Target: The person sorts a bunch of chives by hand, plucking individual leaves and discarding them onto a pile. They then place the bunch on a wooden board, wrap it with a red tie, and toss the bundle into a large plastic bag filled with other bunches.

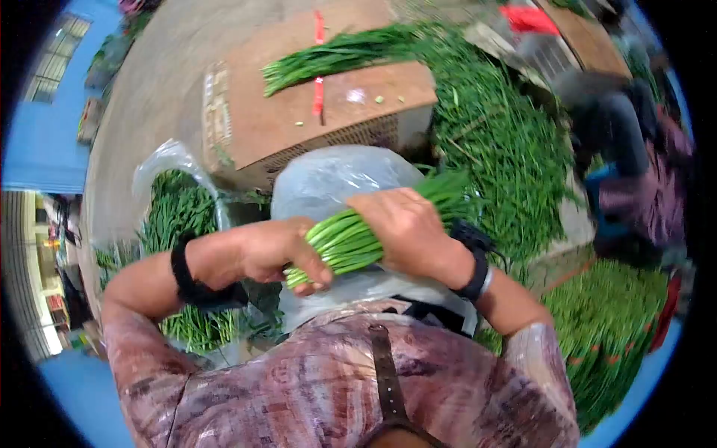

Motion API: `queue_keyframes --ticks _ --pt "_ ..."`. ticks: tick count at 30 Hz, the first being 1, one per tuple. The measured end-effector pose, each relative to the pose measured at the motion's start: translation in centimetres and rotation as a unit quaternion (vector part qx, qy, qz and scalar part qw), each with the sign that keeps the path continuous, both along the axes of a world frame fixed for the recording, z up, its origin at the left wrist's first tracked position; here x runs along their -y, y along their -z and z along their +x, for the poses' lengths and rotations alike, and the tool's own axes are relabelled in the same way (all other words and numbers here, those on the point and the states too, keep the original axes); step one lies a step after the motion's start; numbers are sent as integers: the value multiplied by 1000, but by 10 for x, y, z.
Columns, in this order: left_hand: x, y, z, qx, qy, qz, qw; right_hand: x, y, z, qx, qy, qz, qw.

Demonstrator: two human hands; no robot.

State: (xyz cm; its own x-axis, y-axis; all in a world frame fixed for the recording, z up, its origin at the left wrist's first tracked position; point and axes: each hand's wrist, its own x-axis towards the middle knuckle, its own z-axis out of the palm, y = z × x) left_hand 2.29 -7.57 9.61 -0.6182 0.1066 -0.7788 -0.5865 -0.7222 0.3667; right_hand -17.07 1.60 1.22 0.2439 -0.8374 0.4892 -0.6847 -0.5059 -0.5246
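A bundle of long green stalks [345, 243] lies across my lap, with its pale cut ends at the left and its leaves pointing right. My left hand [287, 250] is wrapped round the cut ends. Over the middle of the bundle my right hand [403, 228] is closed, its fingers bent across the top. Beneath both hands is clear plastic sheeting [336, 168] covering my lap. On the cardboard-topped crate [261, 123] in front, another bunch of green stalks [328, 60] rests over a red strip [319, 97].
A large heap of loose greens [508, 149] spreads at the right of the crate. Plastic-lined greens [179, 213] stand at the left. Tied bunches [605, 336] lie at the lower right. A person in purple [650, 187] is at the far right.
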Motion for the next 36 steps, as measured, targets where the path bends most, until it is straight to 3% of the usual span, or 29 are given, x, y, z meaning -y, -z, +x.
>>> queue_keyframes --ticks 5,8,11,13,15,17,19,20,23,29,30,33,34,36 --pt "43 13 -15 -135 35 -52 989 44 -33 -33 -109 5 -35 993" --pt "78 20 -21 -248 24 -21 968 79 -52 -44 -191 14 -40 981" --pt "121 35 -19 -343 11 -117 932 127 -70 -47 -196 -4 -74 978" --pt "150 33 -9 -257 -154 -132 945 165 -73 -56 -230 9 -40 972" --pt "179 47 4 -240 -218 -225 919 206 -76 -64 -271 32 2 962" --pt "213 96 10 -93 -291 -238 922 252 -83 -65 -326 79 50 941" --pt "223 127 8 -63 -341 -201 916 299 -89 -59 -324 61 74 941" --pt "223 130 4 -54 -412 -94 905 324 -84 -58 -309 45 69 948" --pt "238 161 -7 -35 -429 -43 902 395 -59 -50 -336 45 100 935" --pt "237 160 -23 -17 -457 -135 879 460 -2 -13 -321 -31 169 931" --pt "238 168 -24 -67 -480 -146 863 466 8 -10 -314 -46 168 933" --pt "242 179 -23 -76 -462 -160 869 445 1 17 -339 -45 209 916" --pt "243 182 -25 -81 -474 -153 864 472 49 2 -297 -100 197 929" --pt "245 183 -28 -82 -480 -128 864 468 57 6 -306 -102 232 918"
